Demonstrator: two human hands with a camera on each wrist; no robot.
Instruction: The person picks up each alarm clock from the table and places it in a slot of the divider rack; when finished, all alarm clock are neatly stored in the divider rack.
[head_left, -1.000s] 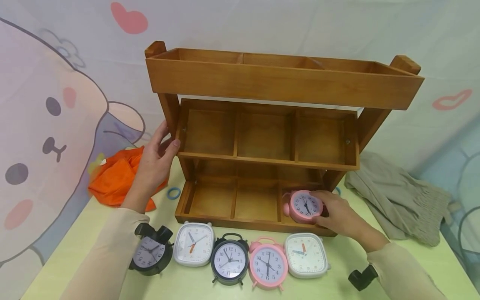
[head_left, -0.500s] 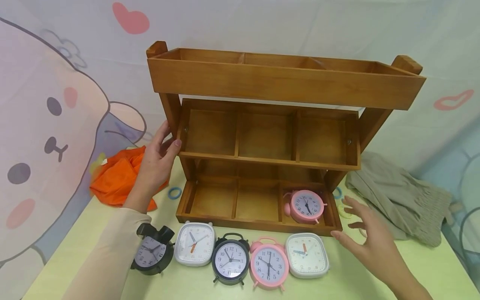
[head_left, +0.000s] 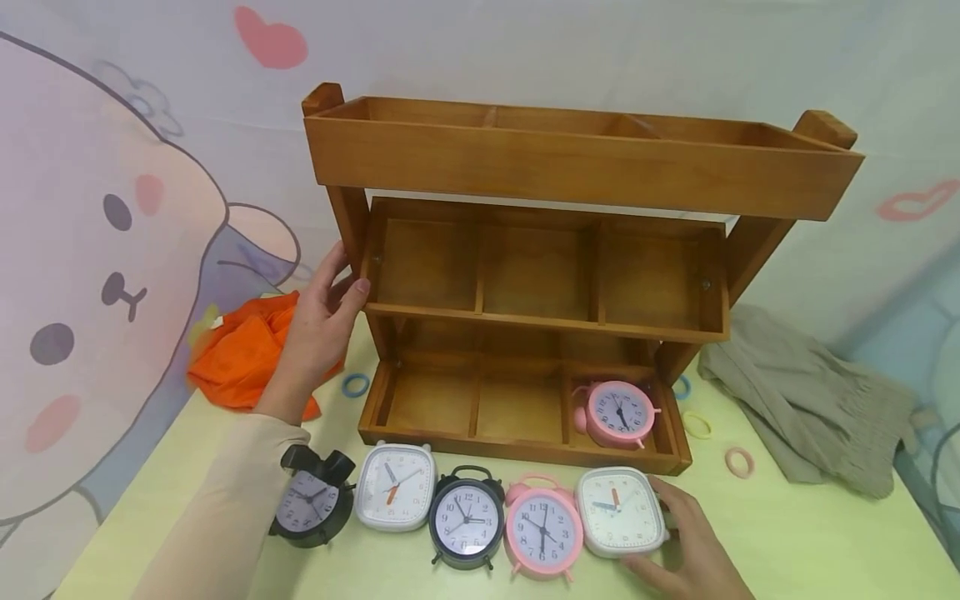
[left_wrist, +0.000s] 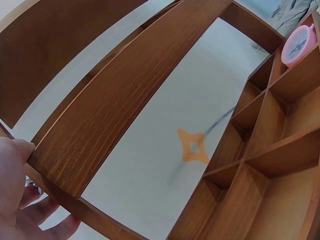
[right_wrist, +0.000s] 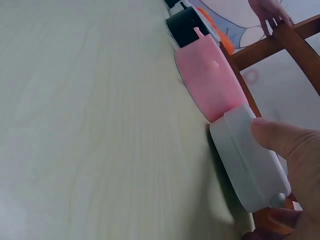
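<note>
A three-tier wooden shelf [head_left: 585,171] stands at the back. My left hand [head_left: 318,333] grips its left side at the middle tier, thumb in front; the left wrist view shows the fingers curling under the wood. My right hand [head_left: 686,542] holds the rightmost white square alarm clock [head_left: 621,512] by its right edge, with the thumb [right_wrist: 282,137] on one side. This clock still stands at the end of the front row. Beside it are a pink alarm clock [head_left: 543,529], a black one [head_left: 467,518] and another white one [head_left: 395,487]. A second pink clock [head_left: 619,412] leans in the bottom right compartment.
Another black alarm clock [head_left: 311,500] is at the row's left end, partly behind the left forearm. An orange cloth [head_left: 251,354] lies left of the shelf, a grey-green cloth [head_left: 810,396] right. Small rings lie about, including a blue ring [head_left: 356,384] and a pink ring [head_left: 739,462].
My right hand has let go of the pink clock in the bottom right compartment and moved down to the rightmost white clock, now holding it. My left hand has stayed on the shelf.
</note>
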